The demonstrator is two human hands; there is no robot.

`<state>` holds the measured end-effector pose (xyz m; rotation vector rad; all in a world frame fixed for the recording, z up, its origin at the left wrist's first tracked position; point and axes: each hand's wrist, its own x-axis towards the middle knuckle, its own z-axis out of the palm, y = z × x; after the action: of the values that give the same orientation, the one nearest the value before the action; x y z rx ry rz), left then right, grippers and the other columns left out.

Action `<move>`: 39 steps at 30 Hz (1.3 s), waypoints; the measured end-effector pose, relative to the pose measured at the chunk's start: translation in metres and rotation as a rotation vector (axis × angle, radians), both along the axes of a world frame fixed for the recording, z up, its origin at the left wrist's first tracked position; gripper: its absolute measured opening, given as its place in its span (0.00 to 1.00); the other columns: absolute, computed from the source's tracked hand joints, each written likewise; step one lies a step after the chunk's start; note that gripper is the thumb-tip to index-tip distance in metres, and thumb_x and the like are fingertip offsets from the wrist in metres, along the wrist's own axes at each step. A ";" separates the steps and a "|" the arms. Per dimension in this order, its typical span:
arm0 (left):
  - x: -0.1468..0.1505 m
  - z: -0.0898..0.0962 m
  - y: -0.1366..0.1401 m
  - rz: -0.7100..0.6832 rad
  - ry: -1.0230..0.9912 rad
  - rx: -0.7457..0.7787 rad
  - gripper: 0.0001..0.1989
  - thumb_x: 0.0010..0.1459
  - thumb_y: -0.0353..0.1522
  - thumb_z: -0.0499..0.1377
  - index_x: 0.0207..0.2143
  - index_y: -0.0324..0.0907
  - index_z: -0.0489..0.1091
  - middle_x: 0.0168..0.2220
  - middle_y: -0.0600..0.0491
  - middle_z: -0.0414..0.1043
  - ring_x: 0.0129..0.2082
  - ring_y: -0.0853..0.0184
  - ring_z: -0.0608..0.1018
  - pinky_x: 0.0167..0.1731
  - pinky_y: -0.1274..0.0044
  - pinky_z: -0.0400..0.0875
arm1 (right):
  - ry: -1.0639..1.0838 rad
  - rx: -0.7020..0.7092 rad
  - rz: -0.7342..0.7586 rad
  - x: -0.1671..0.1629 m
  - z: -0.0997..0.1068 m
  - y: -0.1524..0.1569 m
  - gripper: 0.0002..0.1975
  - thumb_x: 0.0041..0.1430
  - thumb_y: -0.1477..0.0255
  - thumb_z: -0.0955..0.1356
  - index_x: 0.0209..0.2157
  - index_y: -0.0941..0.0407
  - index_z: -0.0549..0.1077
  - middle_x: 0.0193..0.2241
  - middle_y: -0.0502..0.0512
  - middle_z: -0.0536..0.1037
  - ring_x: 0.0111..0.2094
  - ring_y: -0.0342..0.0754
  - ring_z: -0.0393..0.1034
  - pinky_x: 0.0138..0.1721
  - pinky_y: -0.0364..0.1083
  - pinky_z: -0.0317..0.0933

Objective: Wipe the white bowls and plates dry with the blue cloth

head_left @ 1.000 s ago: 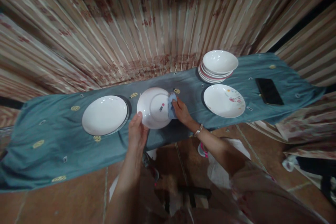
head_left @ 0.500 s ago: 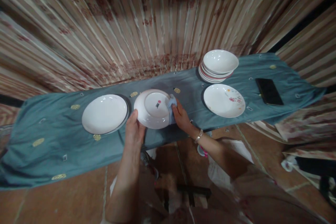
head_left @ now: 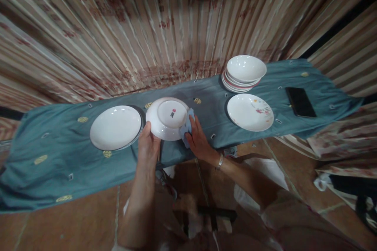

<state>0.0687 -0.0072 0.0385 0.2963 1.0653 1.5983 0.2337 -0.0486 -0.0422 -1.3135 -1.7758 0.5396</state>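
Note:
A white plate [head_left: 166, 119] is held with its underside up, showing a foot ring and a small red and black mark. My left hand [head_left: 148, 141] grips its left near edge, thumb on the underside and fingers hidden beneath. Against the plate's right edge, my right hand [head_left: 199, 138] presses a light blue cloth [head_left: 186, 127], its fingers closed over the cloth. Left of my hands lies a short stack of white plates [head_left: 115, 128]. On the right is a plate with a floral print [head_left: 250, 112].
Behind the floral plate stands a stack of dishes topped by a white bowl [head_left: 246, 68]. A black phone-like slab [head_left: 301, 102] lies farther right. All rest on a teal cloth-covered table [head_left: 73, 157], with a pleated curtain [head_left: 176, 27] along its back edge.
My right hand and the cloth have slid down and left around the plate's right rim. The held plate has tilted and shifted slightly left, still in my left hand.

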 end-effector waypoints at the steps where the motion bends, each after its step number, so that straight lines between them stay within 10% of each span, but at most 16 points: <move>1: 0.000 0.000 0.000 0.000 0.005 -0.001 0.13 0.62 0.29 0.60 0.49 0.36 0.77 0.41 0.45 0.83 0.47 0.65 0.82 0.50 0.79 0.76 | -0.013 0.007 0.008 0.000 0.000 0.000 0.33 0.73 0.65 0.55 0.73 0.60 0.40 0.73 0.70 0.45 0.75 0.58 0.36 0.71 0.67 0.45; 9: 0.006 0.008 0.000 -0.013 -0.019 -0.012 0.14 0.65 0.27 0.55 0.48 0.36 0.77 0.41 0.45 0.83 0.49 0.65 0.81 0.50 0.78 0.76 | -0.142 0.129 0.074 0.003 0.005 0.000 0.34 0.71 0.72 0.57 0.73 0.57 0.39 0.74 0.67 0.40 0.75 0.57 0.32 0.72 0.64 0.45; 21: 0.005 -0.015 0.005 -0.128 -0.022 0.027 0.09 0.58 0.34 0.63 0.38 0.38 0.78 0.41 0.44 0.82 0.45 0.64 0.81 0.47 0.77 0.76 | -0.373 0.272 0.186 -0.004 0.010 0.003 0.26 0.69 0.79 0.60 0.65 0.50 0.64 0.69 0.60 0.61 0.74 0.56 0.43 0.69 0.64 0.52; 29: 0.015 -0.018 0.002 -0.077 0.018 0.070 0.12 0.46 0.34 0.73 0.31 0.39 0.75 0.29 0.54 0.79 0.29 0.72 0.78 0.34 0.82 0.73 | -0.401 0.307 0.224 -0.015 0.017 0.006 0.25 0.70 0.78 0.61 0.65 0.49 0.64 0.68 0.56 0.63 0.73 0.54 0.46 0.70 0.61 0.52; 39: 0.021 -0.015 -0.003 -0.162 0.048 0.127 0.18 0.42 0.38 0.74 0.33 0.40 0.75 0.33 0.53 0.80 0.37 0.68 0.80 0.43 0.78 0.73 | -0.404 0.296 0.220 -0.014 0.033 0.014 0.25 0.71 0.72 0.61 0.67 0.55 0.61 0.69 0.61 0.60 0.74 0.57 0.41 0.71 0.63 0.47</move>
<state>0.0895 -0.0099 0.0236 0.4964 0.9530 1.5217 0.2201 -0.0348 -0.0087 -1.0774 -2.2494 0.1183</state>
